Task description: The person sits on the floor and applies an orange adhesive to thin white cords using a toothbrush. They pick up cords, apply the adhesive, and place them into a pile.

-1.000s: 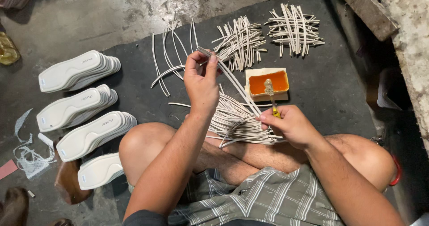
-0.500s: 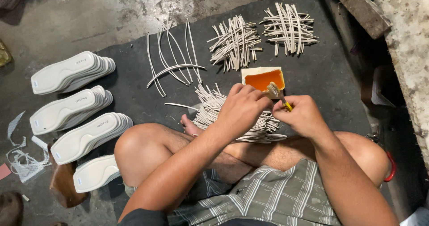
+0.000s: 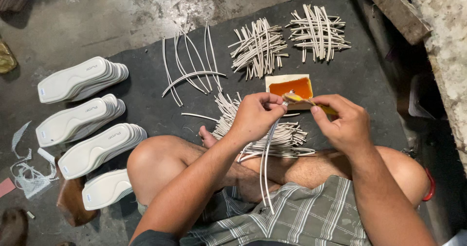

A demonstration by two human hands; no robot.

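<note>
While left hand [image 3: 255,115] pinches white strip [image 3: 265,163], right hand [image 3: 344,122] grips yellow-handled brush [image 3: 304,100] over glue tray [image 3: 291,87].

Centre frame: left hand [image 3: 255,115] pinches white strips [image 3: 265,163] hanging over lap. Right hand [image 3: 343,122] holds yellow-handled brush [image 3: 304,100] at strip tops. Orange glue tray [image 3: 291,86] just behind. White soles [image 3: 80,78] stacked at left.
</note>
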